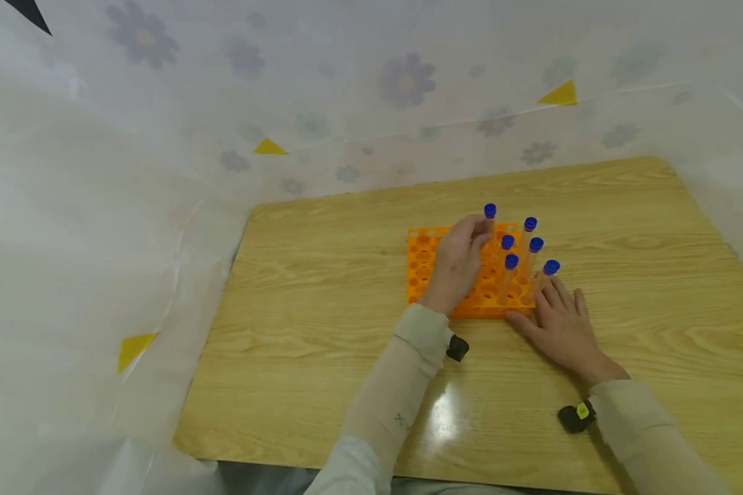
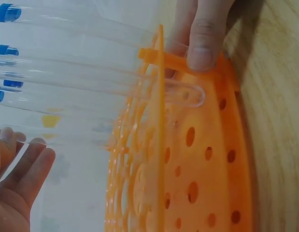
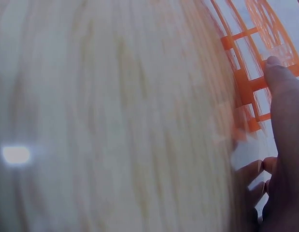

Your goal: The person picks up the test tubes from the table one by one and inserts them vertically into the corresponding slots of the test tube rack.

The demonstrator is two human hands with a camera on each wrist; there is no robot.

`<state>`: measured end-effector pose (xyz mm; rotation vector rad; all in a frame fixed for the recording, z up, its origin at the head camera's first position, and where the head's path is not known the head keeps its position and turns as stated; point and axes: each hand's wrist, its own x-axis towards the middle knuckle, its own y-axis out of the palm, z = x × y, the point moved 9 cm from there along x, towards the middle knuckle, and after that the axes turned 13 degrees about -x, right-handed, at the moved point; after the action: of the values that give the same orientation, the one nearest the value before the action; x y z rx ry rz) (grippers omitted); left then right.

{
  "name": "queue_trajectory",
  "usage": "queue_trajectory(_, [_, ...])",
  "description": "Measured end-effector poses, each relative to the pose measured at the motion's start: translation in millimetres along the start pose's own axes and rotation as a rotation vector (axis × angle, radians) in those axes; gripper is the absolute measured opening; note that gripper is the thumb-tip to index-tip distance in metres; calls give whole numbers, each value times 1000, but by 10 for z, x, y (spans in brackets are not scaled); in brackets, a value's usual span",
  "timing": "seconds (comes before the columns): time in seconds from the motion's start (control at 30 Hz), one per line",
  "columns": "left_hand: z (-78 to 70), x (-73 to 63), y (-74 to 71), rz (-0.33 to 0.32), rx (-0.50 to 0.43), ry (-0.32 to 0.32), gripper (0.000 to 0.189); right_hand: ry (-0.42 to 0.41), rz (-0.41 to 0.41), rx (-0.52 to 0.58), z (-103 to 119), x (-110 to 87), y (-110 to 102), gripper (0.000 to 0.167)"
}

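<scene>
My left hand (image 1: 461, 261) is over the middle of an orange test tube rack (image 1: 421, 275), pinching a clear test tube with a blue cap (image 1: 490, 211) near its top. In the left wrist view, the fingertips (image 2: 43, 153) are at the upright tube, whose lower end reaches the rack's perforated top. Several other blue-capped tubes (image 1: 511, 262) stand in the right part of the rack. My right hand (image 1: 560, 326) lies at the rack's right end with fairly straight fingers. Its thumb (image 3: 279, 77) touches the rack's front corner; some of its fingers are hidden.
The rack stands on a wood-grain table (image 1: 309, 316). A pale flower-patterned sheet (image 1: 347, 89) hangs behind the table and along its left side, with yellow triangles (image 1: 270, 147) on it. Open holes (image 1: 423, 256) show in the rack's left part.
</scene>
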<state>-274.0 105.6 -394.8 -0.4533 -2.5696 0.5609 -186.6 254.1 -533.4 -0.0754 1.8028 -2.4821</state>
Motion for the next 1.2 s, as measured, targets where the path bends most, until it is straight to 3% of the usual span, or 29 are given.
queue_trajectory(0.53, [133,-40,164,31,32,-47,25,8,-7,2,6,-9,-14,83])
queue_trajectory(1.2, [201,-72,272,57,59,-47,28,3,-18,0,31,-17,-46,84])
